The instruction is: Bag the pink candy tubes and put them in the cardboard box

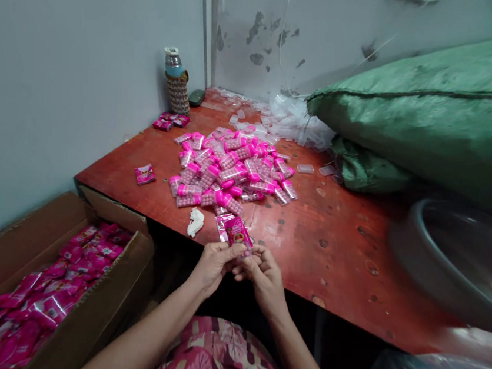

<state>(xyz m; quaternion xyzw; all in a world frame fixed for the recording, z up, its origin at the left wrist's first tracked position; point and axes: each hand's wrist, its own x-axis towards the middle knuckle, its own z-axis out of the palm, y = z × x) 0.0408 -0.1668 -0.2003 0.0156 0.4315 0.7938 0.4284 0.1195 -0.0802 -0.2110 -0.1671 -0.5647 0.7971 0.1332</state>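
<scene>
**Two hands on one pink packet, at the surface's near edge**

Left grip [213,266]: thumb and fingers pinched closed on the near end of a pink packet [235,228]. Right grip [266,280]: closed on the same end, fingertips nearly meeting the left's. Whether anything is inside the packet, I can't tell.

Step in hand, by my reading: fingertip work on that near end. The next move seems to call for one side held steady while the other thumb works, without creasing the film.

Just beyond: a heap of pink-capped containers [232,173] on the red surface [324,249], a white scrap [196,221] near its edge. To the left, a cardboard box [121,302] of similar packets [59,297]. Right: green sack [424,108].
</scene>
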